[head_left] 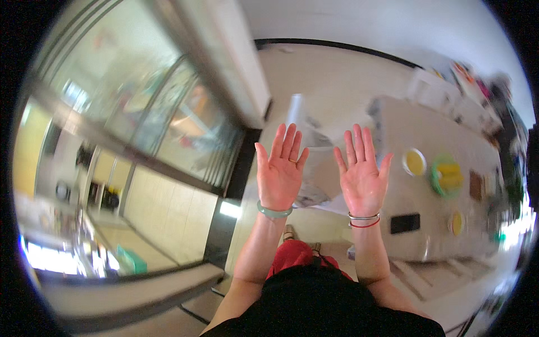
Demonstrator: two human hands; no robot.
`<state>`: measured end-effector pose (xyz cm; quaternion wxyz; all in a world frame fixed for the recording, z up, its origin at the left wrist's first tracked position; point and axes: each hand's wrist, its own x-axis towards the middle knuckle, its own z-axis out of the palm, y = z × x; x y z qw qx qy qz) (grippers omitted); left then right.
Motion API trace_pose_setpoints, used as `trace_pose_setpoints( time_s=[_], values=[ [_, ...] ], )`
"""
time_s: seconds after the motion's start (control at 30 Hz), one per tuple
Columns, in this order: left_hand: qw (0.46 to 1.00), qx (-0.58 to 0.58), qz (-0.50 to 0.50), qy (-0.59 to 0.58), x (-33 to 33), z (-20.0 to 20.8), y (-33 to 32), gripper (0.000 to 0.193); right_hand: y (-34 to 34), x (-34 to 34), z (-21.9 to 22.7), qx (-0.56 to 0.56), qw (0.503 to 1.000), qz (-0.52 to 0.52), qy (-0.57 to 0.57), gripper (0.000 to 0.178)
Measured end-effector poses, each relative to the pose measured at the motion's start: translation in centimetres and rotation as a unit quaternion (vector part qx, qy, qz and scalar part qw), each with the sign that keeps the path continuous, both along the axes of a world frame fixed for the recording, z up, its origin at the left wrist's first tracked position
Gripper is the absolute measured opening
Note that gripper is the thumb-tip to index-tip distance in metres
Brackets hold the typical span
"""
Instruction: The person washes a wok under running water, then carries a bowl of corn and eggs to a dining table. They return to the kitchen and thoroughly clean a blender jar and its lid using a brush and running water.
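Note:
Both of my hands are held out in front of me, palms up and fingers spread, with nothing in them. My left hand [282,171] wears a ring, and a pale green bangle [274,210] circles that wrist. My right hand [364,171] has a silver bracelet [364,216] and a red cord [365,224] at the wrist. The two hands are apart and touch nothing. To the right of my right hand, a black phone [405,223] lies on a light-coloured table [429,242].
On the table stand a bowl with yellow contents [414,162], a green basket of yellow food [447,176] and a cup [455,223]. White chairs [435,92] line its far side. Leftward, a glass sliding door [168,123] opens toward a kitchen. A blurred white object [297,106] stands ahead.

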<state>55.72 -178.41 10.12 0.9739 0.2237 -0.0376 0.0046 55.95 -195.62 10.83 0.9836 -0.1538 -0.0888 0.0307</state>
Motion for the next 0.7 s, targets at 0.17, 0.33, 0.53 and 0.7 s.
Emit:
trace_pose_setpoints(
  time_s=[0.17,0.33,0.53,0.7],
  values=[
    [0.975,-0.042,0.216,-0.027,-7.2,-0.6,12.9,0.067,14.6,0.0,0.1,-0.013,0.974,0.226,0.005,0.075],
    [0.940,-0.056,0.335,-0.041,-12.8,0.7,25.9,0.066,30.5,-3.0,0.7,0.001,0.939,0.344,0.006,0.075],
    [0.876,-0.053,0.478,-0.048,-20.2,2.3,39.3,0.065,48.2,-7.0,1.3,0.031,0.869,0.494,0.006,0.075],
    [0.826,-0.054,0.560,-0.043,-22.2,3.1,48.4,0.066,61.0,-7.9,1.0,0.052,0.814,0.577,0.023,0.073]
  ],
)
